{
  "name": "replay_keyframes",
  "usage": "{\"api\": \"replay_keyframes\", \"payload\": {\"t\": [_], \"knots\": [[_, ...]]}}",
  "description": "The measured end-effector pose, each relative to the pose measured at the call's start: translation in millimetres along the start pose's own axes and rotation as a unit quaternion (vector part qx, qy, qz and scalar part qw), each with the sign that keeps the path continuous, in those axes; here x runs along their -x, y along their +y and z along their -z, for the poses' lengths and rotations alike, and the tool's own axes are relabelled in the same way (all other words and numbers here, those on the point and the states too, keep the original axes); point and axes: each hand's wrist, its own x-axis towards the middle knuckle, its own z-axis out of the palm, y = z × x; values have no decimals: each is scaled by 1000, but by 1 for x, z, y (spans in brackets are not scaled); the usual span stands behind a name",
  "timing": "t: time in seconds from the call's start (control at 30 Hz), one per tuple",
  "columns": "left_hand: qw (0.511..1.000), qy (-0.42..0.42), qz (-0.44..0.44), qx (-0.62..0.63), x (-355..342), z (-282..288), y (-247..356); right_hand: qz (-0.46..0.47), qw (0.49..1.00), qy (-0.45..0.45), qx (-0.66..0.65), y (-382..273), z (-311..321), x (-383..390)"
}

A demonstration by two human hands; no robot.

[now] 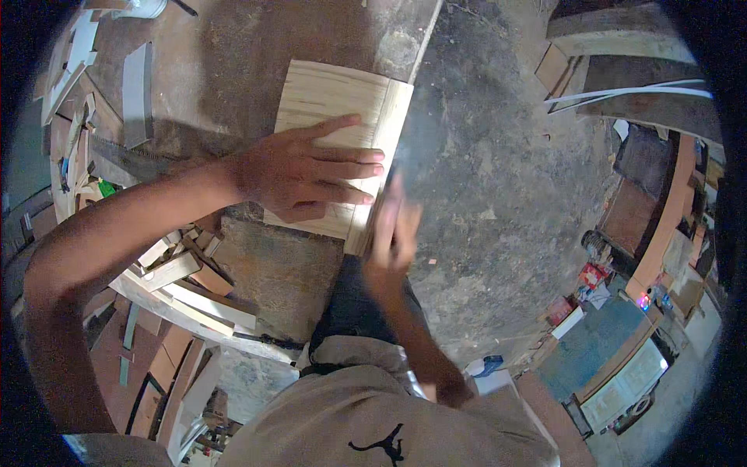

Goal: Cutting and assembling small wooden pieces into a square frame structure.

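Observation:
A pale wooden board (319,97), with a narrow strip along its right side, lies near the edge of the brown work surface (257,31). My left hand (311,167) rests on it with fingers spread and lying flat, pressing against its top. Beside the board's lower right edge, my right hand (393,241) is smeared by motion, its fingers bent round something dark and narrow that I cannot make out. A toothed saw blade (124,153) lies to the left, partly behind my left forearm.
Offcuts (171,272) are piled at left, near a pale panel (137,93). The grey concrete floor (482,179) stretches right of the work surface. Curved white strips (622,92) lie upper right; wooden planks (665,218) and assorted items line the right side, around a blue-green panel (576,358).

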Motion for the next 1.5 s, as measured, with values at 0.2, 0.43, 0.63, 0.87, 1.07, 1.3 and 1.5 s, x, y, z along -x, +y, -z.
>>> {"api": "replay_keyframes", "payload": {"t": [0.2, 0.43, 0.63, 0.87, 1.07, 1.3, 1.5], "knots": [[1000, 5, -22, -1, -10, -4, -4, -55, 995, 24, -79, 10, -2, -96], [1000, 3, -6, 14, 2, -3, 1, -25, 999, 17, -26, 1, -2, 25], [1000, 1, -8, 4, -12, 5, 3, -9, 995, 86, -49, 16, -11, -151], [998, -49, 4, -50, -23, 7, 9, -72, 976, 135, -158, 62, 24, -110], [991, 33, 65, -109, -13, -5, 46, -251, 955, 63, -145, 63, 90, 33], [948, 130, 249, -148, -40, -45, 113, -375, 879, 46, -290, 83, 112, 89], [894, 181, 376, -165, -45, -65, 122, -303, 917, -52, -254, 2, 88, 11]]}}
